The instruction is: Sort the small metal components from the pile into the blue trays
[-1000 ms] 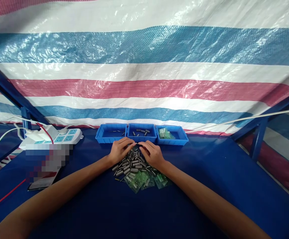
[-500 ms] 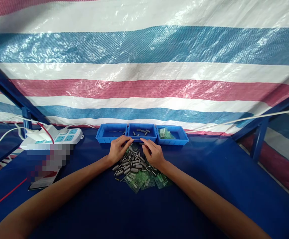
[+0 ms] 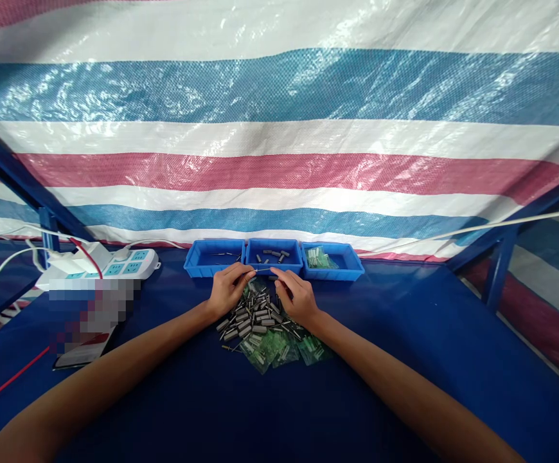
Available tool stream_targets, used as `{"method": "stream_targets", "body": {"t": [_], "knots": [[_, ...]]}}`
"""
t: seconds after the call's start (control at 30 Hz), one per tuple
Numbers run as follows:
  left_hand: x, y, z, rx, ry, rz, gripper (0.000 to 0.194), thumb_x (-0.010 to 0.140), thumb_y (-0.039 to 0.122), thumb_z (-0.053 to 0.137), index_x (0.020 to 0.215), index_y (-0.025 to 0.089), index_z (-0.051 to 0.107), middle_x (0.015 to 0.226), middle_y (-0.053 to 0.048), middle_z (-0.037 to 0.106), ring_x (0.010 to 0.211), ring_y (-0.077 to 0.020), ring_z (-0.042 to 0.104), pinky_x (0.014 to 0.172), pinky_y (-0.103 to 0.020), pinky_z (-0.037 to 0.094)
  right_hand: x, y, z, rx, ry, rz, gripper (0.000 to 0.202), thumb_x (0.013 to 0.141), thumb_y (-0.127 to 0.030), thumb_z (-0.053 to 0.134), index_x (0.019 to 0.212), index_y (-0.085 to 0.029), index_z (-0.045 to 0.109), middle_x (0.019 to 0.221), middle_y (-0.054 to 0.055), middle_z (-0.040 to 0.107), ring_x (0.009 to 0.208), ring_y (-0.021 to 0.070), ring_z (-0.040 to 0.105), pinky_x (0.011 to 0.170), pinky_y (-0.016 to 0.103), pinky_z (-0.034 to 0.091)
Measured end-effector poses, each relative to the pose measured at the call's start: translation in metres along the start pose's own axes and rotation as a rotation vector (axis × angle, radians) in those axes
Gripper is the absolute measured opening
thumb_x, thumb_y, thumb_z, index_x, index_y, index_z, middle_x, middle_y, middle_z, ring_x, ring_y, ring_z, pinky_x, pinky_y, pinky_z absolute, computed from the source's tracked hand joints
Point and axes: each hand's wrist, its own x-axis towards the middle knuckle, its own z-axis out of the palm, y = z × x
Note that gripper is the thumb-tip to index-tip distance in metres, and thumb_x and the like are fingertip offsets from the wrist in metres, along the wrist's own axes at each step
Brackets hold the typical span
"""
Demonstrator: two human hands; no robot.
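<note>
Pinched in the fingertips of my left hand [image 3: 226,289] is a thin metal pin [image 3: 263,270], held roughly level just in front of the middle blue bin [image 3: 274,267]. My right hand [image 3: 296,299] has its index fingertip at the pin's other end, its thumb apart below. Under and between both hands lies a heap of grey metal cylinders and thin pins [image 3: 260,317]. Small clear-green plastic bags [image 3: 272,347] with parts inside lie along the heap's near side. The middle bin holds several short grey cylinders [image 3: 282,256].
The left blue bin [image 3: 195,263] contains a few thin pins. In the right blue bin [image 3: 344,273] are green bags [image 3: 320,257]. A white power strip [image 3: 135,263] with cables stands at the left, near a partly blurred flat object [image 3: 84,350]. Striped sheeting [image 3: 279,173] hangs behind the blue table [image 3: 270,418].
Almost nothing differs. The whole view has shifted slightly, and both hands keep their place at the pin.
</note>
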Motion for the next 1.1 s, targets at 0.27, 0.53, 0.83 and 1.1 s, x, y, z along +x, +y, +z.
{"method": "stream_targets", "body": {"t": [0.27,0.53,0.83,1.1], "knots": [[0.0006,0.0006,-0.0003,-0.004,0.001,0.006,0.017,0.090,0.028,0.053,0.087,0.016,0.065,0.073,-0.002,0.063,0.060,-0.0108,0.055,0.061,-0.022,0.043,-0.0006,0.0003,0.0005,0.018,0.014,-0.004,0.034,0.094,-0.019,0.041,0.126,-0.013,0.051,0.076,0.006,0.058,0.053,0.0118,0.046,0.049,0.027,0.039],[0.0006,-0.0003,-0.0009,-0.013,-0.016,0.003,0.019,0.091,0.029,0.052,0.086,0.016,0.065,0.074,-0.003,0.063,0.064,-0.0119,0.058,0.061,-0.022,0.044,-0.0008,0.0004,-0.0003,0.026,0.002,-0.042,0.035,0.095,-0.020,0.039,0.128,-0.012,0.049,0.072,0.004,0.055,0.053,0.0117,0.045,0.048,0.026,0.040],[0.0011,-0.0009,-0.0016,-0.052,-0.009,-0.016,0.020,0.091,0.031,0.052,0.087,0.015,0.064,0.074,-0.003,0.063,0.065,-0.0124,0.057,0.063,-0.023,0.045,0.0012,-0.0036,-0.0068,0.067,-0.043,-0.107,0.042,0.094,-0.020,0.037,0.134,-0.011,0.044,0.074,0.005,0.054,0.056,0.0138,0.048,0.049,0.026,0.042],[-0.0004,-0.0038,-0.0007,-0.056,-0.015,-0.014,0.017,0.090,0.028,0.053,0.087,0.015,0.065,0.076,-0.004,0.064,0.068,-0.0130,0.059,0.064,-0.024,0.046,-0.0008,-0.0013,-0.0056,0.095,-0.067,-0.127,0.045,0.093,-0.019,0.040,0.137,-0.010,0.042,0.072,0.005,0.053,0.056,0.0133,0.046,0.048,0.025,0.041]]}}
